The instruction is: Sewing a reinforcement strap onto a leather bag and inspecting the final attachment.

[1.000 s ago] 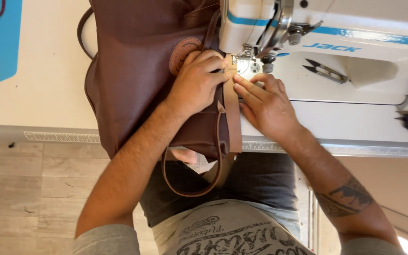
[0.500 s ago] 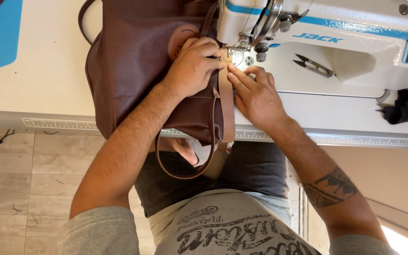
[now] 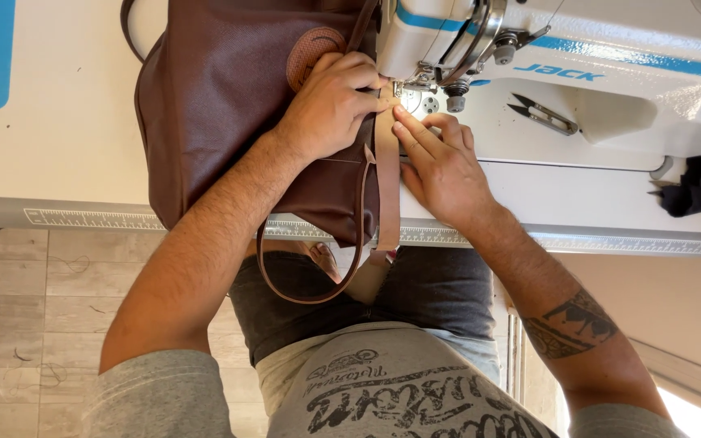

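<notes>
A dark brown bag [image 3: 221,97] lies on the white sewing table [image 3: 58,138], its round leather patch [image 3: 310,50] facing up. My left hand [image 3: 330,105] presses down on the bag beside the needle of the white sewing machine [image 3: 545,57]. A tan leather strap [image 3: 384,178] runs from under the presser foot [image 3: 406,88] down over the table's front edge. My right hand [image 3: 440,162] lies flat with its fingers on the strap's right side, just in front of the foot. A thin brown handle loop [image 3: 310,284] hangs over my lap.
Small thread snips [image 3: 541,113] lie on the machine bed to the right. A black cloth [image 3: 695,185] sits at the far right of the table. A ruler strip [image 3: 83,219] runs along the table's front edge. Wood-look flooring [image 3: 34,324] shows at the lower left.
The view has shifted, so the bag and machine sit a little higher in frame. Both hands stay pressed on the bag and strap at the presser foot.
</notes>
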